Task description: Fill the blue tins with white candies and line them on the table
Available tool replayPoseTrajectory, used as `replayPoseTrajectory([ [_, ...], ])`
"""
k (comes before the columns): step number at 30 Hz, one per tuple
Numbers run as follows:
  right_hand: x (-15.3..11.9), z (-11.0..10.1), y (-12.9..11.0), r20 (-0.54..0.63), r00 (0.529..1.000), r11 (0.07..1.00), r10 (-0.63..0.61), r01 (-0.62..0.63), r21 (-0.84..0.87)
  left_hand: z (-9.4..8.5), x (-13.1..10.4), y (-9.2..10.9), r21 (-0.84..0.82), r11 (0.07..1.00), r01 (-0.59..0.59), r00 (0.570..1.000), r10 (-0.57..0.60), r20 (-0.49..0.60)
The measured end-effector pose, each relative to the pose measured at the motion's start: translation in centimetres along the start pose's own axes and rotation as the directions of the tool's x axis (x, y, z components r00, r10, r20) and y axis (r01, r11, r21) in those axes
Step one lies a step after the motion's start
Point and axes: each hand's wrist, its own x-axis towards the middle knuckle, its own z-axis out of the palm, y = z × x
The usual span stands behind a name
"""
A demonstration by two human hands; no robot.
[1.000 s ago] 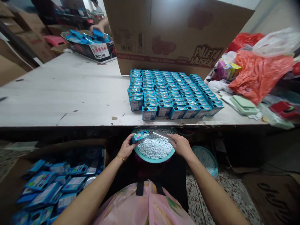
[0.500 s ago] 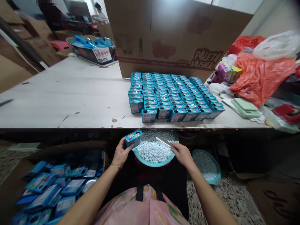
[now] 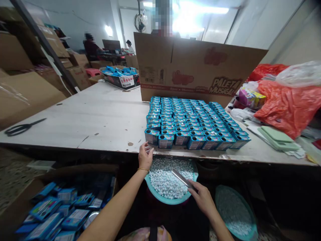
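Note:
My left hand (image 3: 145, 156) is at the table's front edge, fingers apart, just in front of the nearest blue box (image 3: 151, 136) in the leftmost row. It appears to hold nothing. Small blue boxes (image 3: 197, 142) stand upright in close rows, dark round holes in their tops. In my right hand (image 3: 202, 197) is a long, narrow metal scoop (image 3: 182, 178), its far end over a turquoise basin (image 3: 167, 201). Small white pellets (image 3: 168, 184) fill that basin, which sits below the table edge. A few pellets lie on the box tops.
A large carton (image 3: 160, 80) stands behind the rows. Scissors (image 3: 25, 127) lie at the table's left; a green scale (image 3: 279, 137) and orange bags (image 3: 286, 103) are at right. Below are a carton of blue boxes (image 3: 75, 217) and another basin (image 3: 237, 214). People sit farther back.
My left hand has moved up and forward from above the basin to the table edge and let go of its blue box. The leftmost row now reaches farther forward. The view has tilted up.

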Motion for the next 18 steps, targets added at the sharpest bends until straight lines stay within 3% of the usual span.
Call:
replayPoseTrajectory([
  [2, -0.4, -0.2, 0.3, -0.006, 1.0, 1.0, 0.015, -0.015, 0.002, -0.3, 1.1, -0.5, 0.074, 0.997, -0.015, 0.995, 0.023, -0.1],
  [7, -0.3, 0.3, 0.9, 0.008, 1.0, 1.0, 0.024, -0.024, 0.017, 0.2, 4.8, -0.5, 0.146, 0.985, -0.093, 0.995, 0.088, 0.036],
  [9, 0.2, 0.7, 0.8, 0.012, 1.0, 0.999, 0.019, -0.02, 0.026, 0.6, 5.3, -0.2, 0.199, 0.977, -0.078, 0.997, 0.077, 0.016],
  [11, 0.6, 0.8, 0.7, 0.013, 1.0, 0.999, 0.028, -0.029, 0.028, -0.4, 4.9, -0.4, 0.197, 0.979, -0.044, 0.998, 0.053, -0.042],
  [13, 0.5, 0.6, 0.9, 0.023, 0.998, 0.998, 0.065, -0.065, 0.011, -3.5, 3.9, -1.8, 0.157, 0.987, -0.025, 0.994, 0.042, -0.105],
  [15, 0.1, 0.0, 1.7, 0.028, 0.991, 0.991, 0.128, -0.127, -0.038, -8.9, 2.4, -4.8, 0.21, 0.976, 0.065, 0.982, -0.025, -0.189],
  [17, -0.2, -0.6, 2.8, 0.026, 0.978, 0.973, 0.207, -0.203, -0.11, -15.9, 0.0, -9.1, 0.365, 0.873, 0.324, 0.93, -0.224, -0.291],
  [18, -0.3, -0.9, 3.4, 0.028, 0.963, 0.954, 0.267, -0.259, -0.153, -19.6, -1.7, -11.4, 0.445, 0.749, 0.491, 0.868, -0.377, -0.323],
])
